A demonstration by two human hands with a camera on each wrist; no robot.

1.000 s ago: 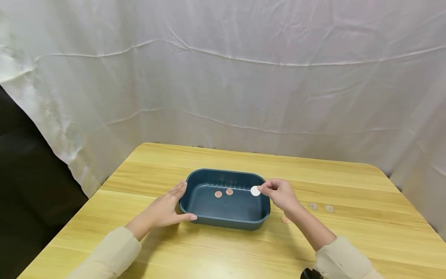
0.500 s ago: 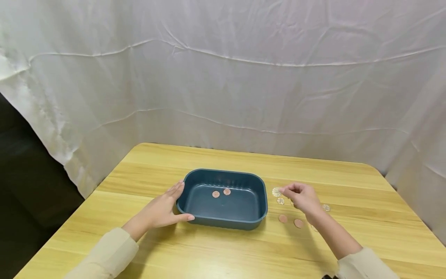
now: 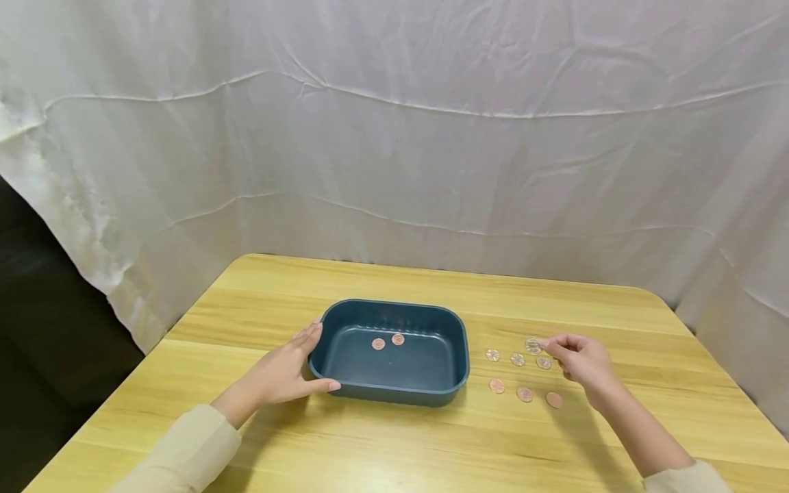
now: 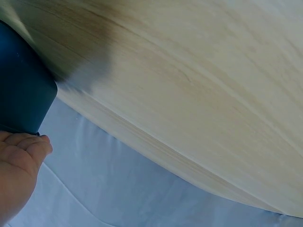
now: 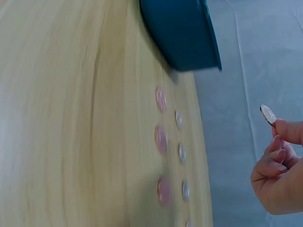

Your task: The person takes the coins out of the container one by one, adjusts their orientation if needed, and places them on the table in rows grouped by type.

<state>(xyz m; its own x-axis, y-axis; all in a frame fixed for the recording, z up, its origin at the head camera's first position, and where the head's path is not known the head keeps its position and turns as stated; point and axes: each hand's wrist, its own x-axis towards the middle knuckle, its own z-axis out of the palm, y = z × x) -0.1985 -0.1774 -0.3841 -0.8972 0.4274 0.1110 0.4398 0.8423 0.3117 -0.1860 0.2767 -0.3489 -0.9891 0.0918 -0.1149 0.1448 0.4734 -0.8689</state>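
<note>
In the head view, a dark teal plastic tub [image 3: 394, 394] stands on the table with two copper-coloured coins [image 3: 379, 344] lying inside it. My left hand [image 3: 280, 373] rests against the tub's left end, fingers along the side wall and thumb stretched at the front. To the right of the tub, my right hand [image 3: 579, 359] pinches a silver coin [image 5: 268, 115] between thumb and fingers, raised off the tabletop. Below that hand runs a row of several silver coins [image 3: 518, 359], the last partly hidden. Nearer me lie three copper-coloured coins [image 3: 524, 394] in another row.
The wood-grain table [image 3: 370, 452] has rounded far corners. A pale grey cloth [image 3: 394, 171] hangs behind it and round both sides. Something dark [image 3: 49, 308] fills the left edge of the view.
My right hand has moved from over the tub's right end to the right, above the silver row, still pinching the silver coin. The left hand stays at the tub.
</note>
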